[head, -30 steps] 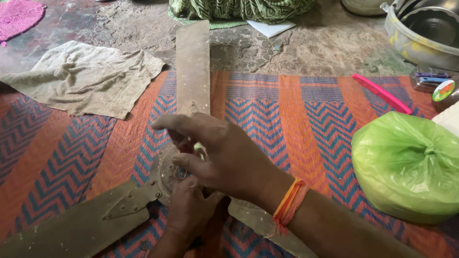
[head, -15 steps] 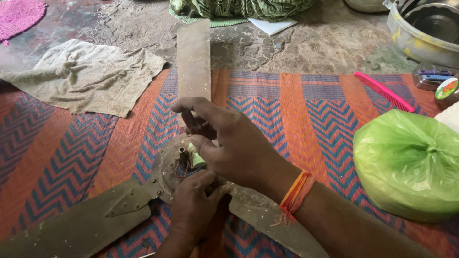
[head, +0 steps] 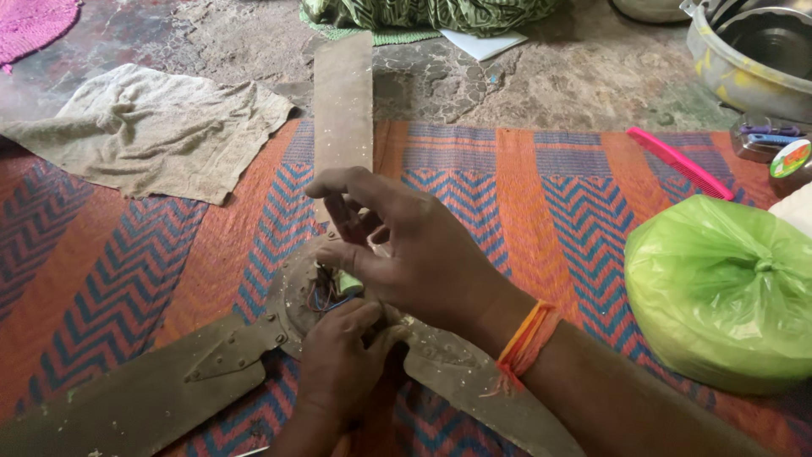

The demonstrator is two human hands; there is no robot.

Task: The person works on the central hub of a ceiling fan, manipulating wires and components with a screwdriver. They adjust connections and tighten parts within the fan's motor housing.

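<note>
At the lower middle of the frame a dusty ceiling fan point(head: 296, 296) lies on a striped mat point(head: 524, 195), and the work looks to be at its hub wiring. The right hand point(head: 414, 254) arches over the hub, fingers loosely curled; what they pinch is hidden. The left hand point(head: 338, 364) steadies the hub from below, fingers bent against it. Next move likely needs fine fingertip work among the wires point(head: 326, 296), which are hard to make out.

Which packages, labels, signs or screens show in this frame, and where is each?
Green bag: right on the mat, knotted, bulging plastic.
Round label: far right edge, on a small container; red, green and white.
No signs or screens.
</note>
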